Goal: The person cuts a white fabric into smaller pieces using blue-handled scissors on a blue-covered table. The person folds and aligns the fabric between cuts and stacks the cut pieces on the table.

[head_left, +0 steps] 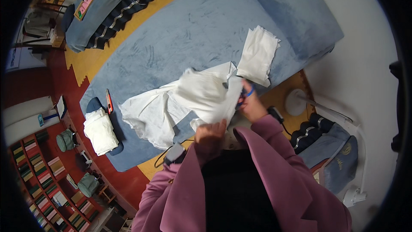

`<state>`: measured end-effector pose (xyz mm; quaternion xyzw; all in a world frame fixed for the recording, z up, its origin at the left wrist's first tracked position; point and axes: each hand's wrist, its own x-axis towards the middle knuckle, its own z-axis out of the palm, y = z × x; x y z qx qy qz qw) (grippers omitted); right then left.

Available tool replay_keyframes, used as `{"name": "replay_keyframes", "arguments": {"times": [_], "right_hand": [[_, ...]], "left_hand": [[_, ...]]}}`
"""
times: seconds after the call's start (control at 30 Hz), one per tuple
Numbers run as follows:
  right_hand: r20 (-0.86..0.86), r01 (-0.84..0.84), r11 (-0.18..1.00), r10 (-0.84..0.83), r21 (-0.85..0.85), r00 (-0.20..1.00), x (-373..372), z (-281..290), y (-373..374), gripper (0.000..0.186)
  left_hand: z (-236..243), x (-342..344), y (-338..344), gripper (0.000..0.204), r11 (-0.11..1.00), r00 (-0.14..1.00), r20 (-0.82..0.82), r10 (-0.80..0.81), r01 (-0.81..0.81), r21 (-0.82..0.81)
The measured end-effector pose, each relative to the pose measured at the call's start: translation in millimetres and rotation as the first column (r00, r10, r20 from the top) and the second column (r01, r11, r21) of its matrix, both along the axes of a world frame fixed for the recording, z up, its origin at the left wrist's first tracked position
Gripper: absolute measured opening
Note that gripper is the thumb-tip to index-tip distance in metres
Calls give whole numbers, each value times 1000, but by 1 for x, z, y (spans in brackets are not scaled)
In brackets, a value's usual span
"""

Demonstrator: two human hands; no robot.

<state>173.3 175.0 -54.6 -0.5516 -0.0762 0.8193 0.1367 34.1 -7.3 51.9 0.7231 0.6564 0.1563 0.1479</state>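
My right hand (249, 103) grips blue-handled scissors (249, 90) at the right edge of a gathered white cloth (206, 94). My left hand (210, 133) pinches that cloth at its lower edge. More white cloth (150, 118) spreads leftward over the blue padded bed (171, 34). A stack of white cloth pieces (257, 56) lies up and right of my hands. Folded white cloth (98, 131) rests on a dark blue pad at the left, beside a red box cutter (109, 101).
A second blue bed (94, 25) with cables stands beyond, on yellow mats (81, 68). A white floor lamp (295, 102) stands right, beside blue padded items (343, 159). Shelves of coloured books (43, 176), green bags (88, 184) and red flooring are at left.
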Motion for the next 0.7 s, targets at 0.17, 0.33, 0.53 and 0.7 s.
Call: {"name": "replay_keyframes", "arguments": {"times": [0.17, 0.33, 0.53, 0.7], "right_hand": [[93, -13, 996, 22, -93, 995, 19, -2, 26, 53], [178, -155, 952, 109, 265, 978, -5, 53, 20, 51], [159, -402, 684, 391, 609, 907, -24, 127, -22, 50], [182, -398, 793, 354, 462, 917, -26, 139, -31, 54]], "left_hand": [[19, -1, -9, 36, 998, 999, 43, 2, -4, 67], [20, -24, -32, 37, 985, 983, 68, 168, -170, 30], [-7, -45, -13, 65, 888, 888, 29, 460, -460, -1], [-20, -4, 68, 74, 845, 797, 382, 467, -530, 72]]}}
